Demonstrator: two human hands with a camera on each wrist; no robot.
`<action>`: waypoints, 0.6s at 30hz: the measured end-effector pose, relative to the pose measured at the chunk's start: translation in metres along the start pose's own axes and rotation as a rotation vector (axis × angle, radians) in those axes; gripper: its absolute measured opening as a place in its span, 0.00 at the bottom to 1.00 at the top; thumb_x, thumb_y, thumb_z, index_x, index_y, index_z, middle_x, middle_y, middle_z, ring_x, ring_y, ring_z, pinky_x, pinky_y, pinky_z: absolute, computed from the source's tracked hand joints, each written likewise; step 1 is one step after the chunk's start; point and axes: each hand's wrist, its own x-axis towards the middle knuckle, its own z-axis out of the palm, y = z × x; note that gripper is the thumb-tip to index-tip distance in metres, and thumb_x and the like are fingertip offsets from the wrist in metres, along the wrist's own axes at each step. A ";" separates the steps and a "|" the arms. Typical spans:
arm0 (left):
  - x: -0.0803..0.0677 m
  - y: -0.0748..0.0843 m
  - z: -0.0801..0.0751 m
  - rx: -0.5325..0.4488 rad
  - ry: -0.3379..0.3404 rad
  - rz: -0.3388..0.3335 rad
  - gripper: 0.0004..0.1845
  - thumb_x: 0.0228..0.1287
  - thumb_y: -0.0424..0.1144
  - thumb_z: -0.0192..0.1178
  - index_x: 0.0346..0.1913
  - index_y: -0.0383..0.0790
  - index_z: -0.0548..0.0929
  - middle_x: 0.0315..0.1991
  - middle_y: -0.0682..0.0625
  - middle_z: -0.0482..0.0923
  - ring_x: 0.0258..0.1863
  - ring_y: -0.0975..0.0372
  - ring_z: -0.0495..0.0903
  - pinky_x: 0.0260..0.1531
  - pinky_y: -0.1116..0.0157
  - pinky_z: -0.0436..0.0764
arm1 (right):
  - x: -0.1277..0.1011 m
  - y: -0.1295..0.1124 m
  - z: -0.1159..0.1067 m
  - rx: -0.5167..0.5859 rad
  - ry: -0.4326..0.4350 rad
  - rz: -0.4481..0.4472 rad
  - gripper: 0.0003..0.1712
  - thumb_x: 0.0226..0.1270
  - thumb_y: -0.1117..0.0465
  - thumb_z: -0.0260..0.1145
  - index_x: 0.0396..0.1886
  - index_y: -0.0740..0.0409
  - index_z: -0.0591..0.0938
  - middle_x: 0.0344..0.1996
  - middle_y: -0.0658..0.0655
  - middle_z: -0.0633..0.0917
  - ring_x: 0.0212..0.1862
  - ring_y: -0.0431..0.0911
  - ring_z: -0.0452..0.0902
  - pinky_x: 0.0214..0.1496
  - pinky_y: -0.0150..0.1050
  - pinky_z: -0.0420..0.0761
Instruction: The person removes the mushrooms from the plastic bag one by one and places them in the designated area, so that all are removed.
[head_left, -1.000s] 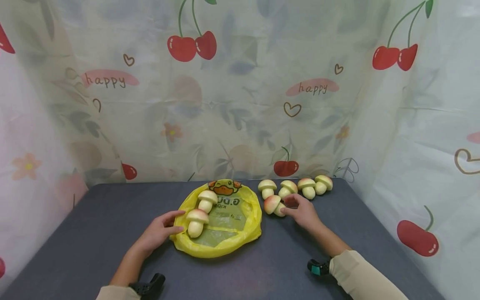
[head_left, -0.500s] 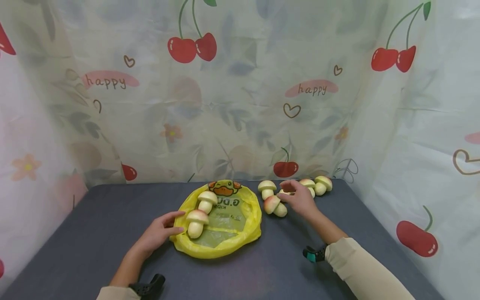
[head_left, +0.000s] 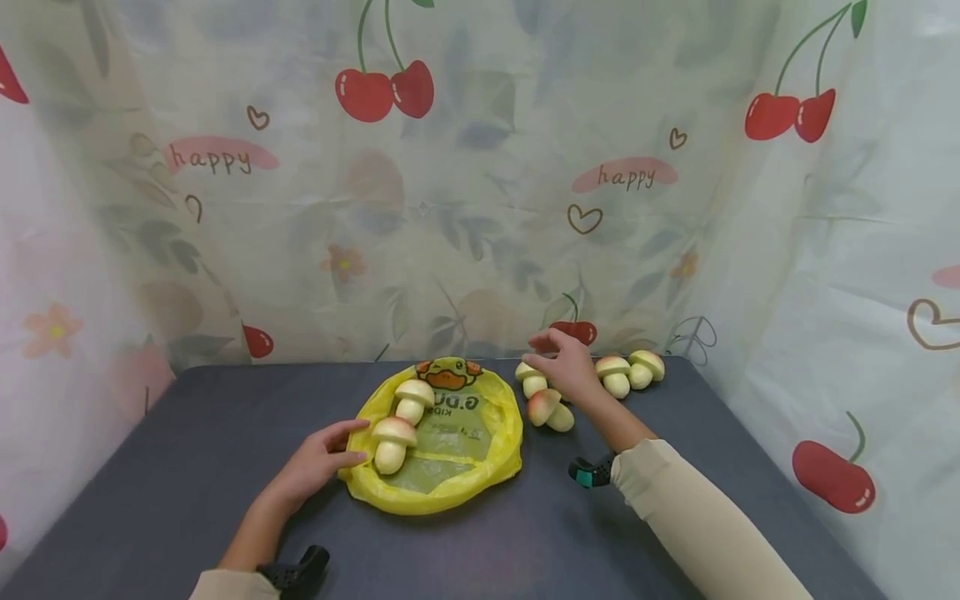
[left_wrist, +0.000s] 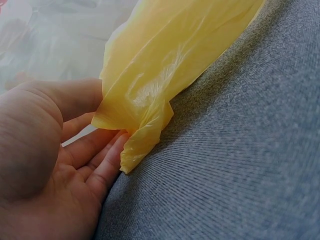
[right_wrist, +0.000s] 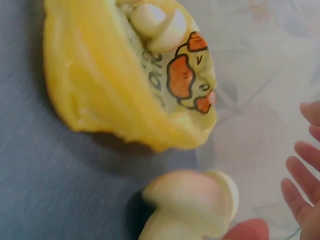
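A yellow plastic bag (head_left: 431,503) with a duck print lies with its rim rolled outward. Two toy mushrooms rest inside, one pale-capped (head_left: 415,392) and one pinkish (head_left: 393,430). My left hand (head_left: 318,463) touches the bag's left rim, thumb and fingers apart; in the left wrist view its fingertips meet a folded yellow corner (left_wrist: 142,145). My right hand (head_left: 564,365) hovers over the loose mushrooms, fingers spread and holding nothing. Just below it are a pale-capped mushroom (head_left: 532,380) and a red-capped one (head_left: 542,407); another behind the hand is mostly hidden.
Two more toy mushrooms, a pinkish one (head_left: 612,375) and a pale one (head_left: 647,368), stand at the table's back right corner. The dark table (head_left: 187,450) ends at a cherry-printed curtain (head_left: 480,208), which also hangs along both sides.
My right hand has left the red-capped mushroom's stem and moved up and left, toward the pale-capped mushroom at the back. The left hand and the bag stay put.
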 end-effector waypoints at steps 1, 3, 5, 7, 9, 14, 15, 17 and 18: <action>0.001 0.000 0.000 0.002 0.000 -0.001 0.31 0.66 0.39 0.63 0.69 0.34 0.69 0.66 0.34 0.66 0.59 0.47 0.71 0.52 0.54 0.74 | 0.003 -0.003 0.002 0.004 -0.002 0.006 0.18 0.64 0.58 0.70 0.52 0.59 0.81 0.49 0.61 0.83 0.51 0.54 0.79 0.50 0.49 0.78; 0.001 0.000 0.000 -0.001 -0.001 -0.003 0.31 0.66 0.39 0.63 0.69 0.34 0.69 0.66 0.34 0.66 0.59 0.47 0.71 0.51 0.54 0.74 | 0.008 -0.008 0.006 0.012 -0.007 0.013 0.18 0.64 0.57 0.70 0.51 0.58 0.81 0.50 0.61 0.83 0.51 0.53 0.79 0.49 0.49 0.79; 0.001 0.001 0.001 -0.011 -0.005 -0.005 0.31 0.66 0.39 0.64 0.69 0.34 0.69 0.66 0.34 0.67 0.58 0.47 0.72 0.51 0.55 0.74 | 0.013 -0.012 0.012 0.027 -0.004 0.025 0.18 0.64 0.56 0.70 0.51 0.58 0.82 0.49 0.61 0.83 0.50 0.53 0.80 0.48 0.48 0.79; 0.000 0.001 0.001 -0.013 -0.012 -0.003 0.31 0.66 0.40 0.64 0.69 0.34 0.69 0.65 0.34 0.67 0.58 0.48 0.72 0.50 0.57 0.74 | 0.017 -0.016 0.018 0.034 0.008 0.038 0.17 0.65 0.55 0.70 0.50 0.58 0.82 0.48 0.59 0.83 0.49 0.52 0.80 0.47 0.47 0.79; 0.000 0.002 0.002 -0.013 -0.012 -0.007 0.31 0.66 0.40 0.64 0.69 0.35 0.70 0.65 0.35 0.68 0.57 0.49 0.73 0.49 0.59 0.75 | 0.021 -0.020 0.025 0.046 0.020 0.051 0.17 0.65 0.55 0.70 0.50 0.57 0.82 0.48 0.58 0.83 0.49 0.51 0.79 0.47 0.47 0.79; 0.000 0.003 0.000 -0.002 0.003 -0.026 0.30 0.65 0.41 0.65 0.68 0.38 0.71 0.64 0.37 0.69 0.57 0.49 0.72 0.49 0.59 0.74 | 0.031 -0.027 0.046 0.127 0.054 0.062 0.15 0.66 0.57 0.69 0.49 0.56 0.83 0.49 0.57 0.83 0.50 0.51 0.79 0.48 0.47 0.78; 0.001 0.003 0.000 -0.001 0.004 -0.029 0.30 0.65 0.41 0.65 0.68 0.38 0.71 0.65 0.37 0.69 0.57 0.49 0.72 0.49 0.59 0.74 | 0.032 -0.028 0.051 0.144 0.064 0.060 0.14 0.66 0.57 0.69 0.49 0.56 0.83 0.48 0.57 0.83 0.50 0.50 0.79 0.48 0.47 0.78; 0.002 0.002 -0.001 -0.001 0.001 -0.030 0.31 0.65 0.41 0.65 0.68 0.38 0.71 0.64 0.37 0.69 0.57 0.49 0.72 0.50 0.59 0.74 | 0.035 -0.030 0.059 0.175 0.077 0.063 0.13 0.65 0.57 0.69 0.48 0.56 0.83 0.47 0.56 0.84 0.49 0.50 0.79 0.47 0.47 0.78; 0.002 0.002 -0.001 -0.009 0.003 -0.036 0.31 0.64 0.42 0.65 0.68 0.38 0.71 0.64 0.37 0.69 0.57 0.50 0.72 0.50 0.58 0.74 | 0.036 -0.029 0.064 0.185 0.084 0.063 0.13 0.65 0.58 0.70 0.47 0.56 0.83 0.46 0.56 0.84 0.48 0.50 0.79 0.47 0.47 0.78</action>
